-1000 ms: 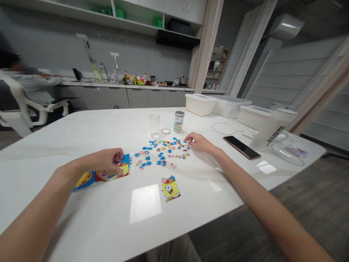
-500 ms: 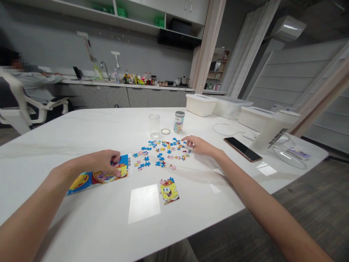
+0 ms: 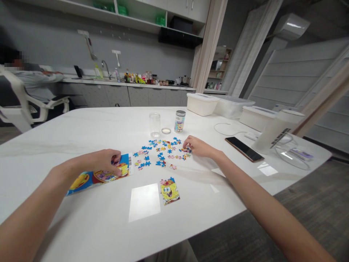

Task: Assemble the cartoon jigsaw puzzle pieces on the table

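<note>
My left hand (image 3: 105,162) is closed, its thumb and curled fingers on a blue and yellow cartoon picture sheet (image 3: 81,183) that lies on the white table. The hand and wrist cover part of the sheet. To the right, my right hand (image 3: 198,145) has its fingers bent down and pinched at a small puzzle piece (image 3: 187,149) on the right edge of the loose pieces. Several loose puzzle pieces (image 3: 160,156), blue, yellow and pink, are spread between my hands. Nearer to me lies a joined puzzle section (image 3: 169,191) with a yellow cartoon face.
Behind the pieces stand a clear jar (image 3: 155,125), its lid (image 3: 166,131) and a printed canister (image 3: 179,122). On the right are a phone (image 3: 244,149), a white tumbler (image 3: 275,133), a cable and white boxes (image 3: 203,104). A person (image 3: 35,83) sits at far left.
My right fingertips have come down and closed in on the pieces at the right edge. My left hand and the sheet have stayed put.
</note>
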Motion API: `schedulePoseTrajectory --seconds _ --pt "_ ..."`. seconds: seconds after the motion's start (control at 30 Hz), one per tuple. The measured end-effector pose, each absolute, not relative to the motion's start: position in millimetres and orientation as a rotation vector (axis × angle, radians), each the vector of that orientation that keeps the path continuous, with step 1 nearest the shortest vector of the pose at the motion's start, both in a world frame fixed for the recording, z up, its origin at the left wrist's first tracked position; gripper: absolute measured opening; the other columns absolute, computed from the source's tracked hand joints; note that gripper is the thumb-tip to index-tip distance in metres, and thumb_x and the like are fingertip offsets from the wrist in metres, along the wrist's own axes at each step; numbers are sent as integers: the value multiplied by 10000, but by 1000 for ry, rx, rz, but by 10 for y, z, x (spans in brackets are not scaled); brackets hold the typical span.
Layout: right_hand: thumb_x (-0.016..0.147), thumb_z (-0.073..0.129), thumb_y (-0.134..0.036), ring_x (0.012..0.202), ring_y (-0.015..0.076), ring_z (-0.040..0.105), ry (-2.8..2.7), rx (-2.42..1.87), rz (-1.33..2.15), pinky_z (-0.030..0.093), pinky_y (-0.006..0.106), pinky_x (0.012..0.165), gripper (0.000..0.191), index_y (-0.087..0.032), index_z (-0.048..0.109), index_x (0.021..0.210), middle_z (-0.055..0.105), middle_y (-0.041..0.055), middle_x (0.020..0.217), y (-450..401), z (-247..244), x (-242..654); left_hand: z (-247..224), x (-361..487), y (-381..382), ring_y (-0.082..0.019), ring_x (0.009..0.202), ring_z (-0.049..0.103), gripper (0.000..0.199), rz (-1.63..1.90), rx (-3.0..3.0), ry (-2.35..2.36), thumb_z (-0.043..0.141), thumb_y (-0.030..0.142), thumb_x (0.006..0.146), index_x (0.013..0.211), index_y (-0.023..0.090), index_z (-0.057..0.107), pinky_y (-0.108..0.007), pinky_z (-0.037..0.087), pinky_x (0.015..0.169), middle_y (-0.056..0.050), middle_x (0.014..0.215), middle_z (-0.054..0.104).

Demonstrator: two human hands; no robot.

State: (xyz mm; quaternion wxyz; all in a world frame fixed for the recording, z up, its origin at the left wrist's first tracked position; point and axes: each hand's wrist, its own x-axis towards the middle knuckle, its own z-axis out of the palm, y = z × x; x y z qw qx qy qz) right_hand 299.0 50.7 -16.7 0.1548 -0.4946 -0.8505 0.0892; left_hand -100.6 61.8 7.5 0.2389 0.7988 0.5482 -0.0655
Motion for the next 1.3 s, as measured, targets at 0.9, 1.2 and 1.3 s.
schedulePoseTrajectory --seconds 0.9,1.2,1.3 --pt "961 371 -320 1263 234 481 -2388 -1332 130 359 439 1089 380 -174 534 1272 533 120 1353 546 -320 2889 5 -1090 665 -147 586 463 524 -195 2210 1471 687 630 516 708 215 431 -257 262 509 41 630 519" --pt "969 343 -368 1375 241 355 -2659 -1256 117 285 412 1137 460 -142 495 1339 418 122 1470 700 -167 2423 30 -1071 631 -143 568 464 508 -154 2205 1449 689 603 512 690 222 404 -257 274 501 44 619 516" --pt "971 334 -448 1405 232 297 -2697 -1185 237 240 414 1154 520 -156 454 1384 352 112 1510 761 -129 2164 76 -1037 589 -138 568 460 486 -172 2201 1482 678 577 511 681 222 393 -256 288 501 48 628 517"
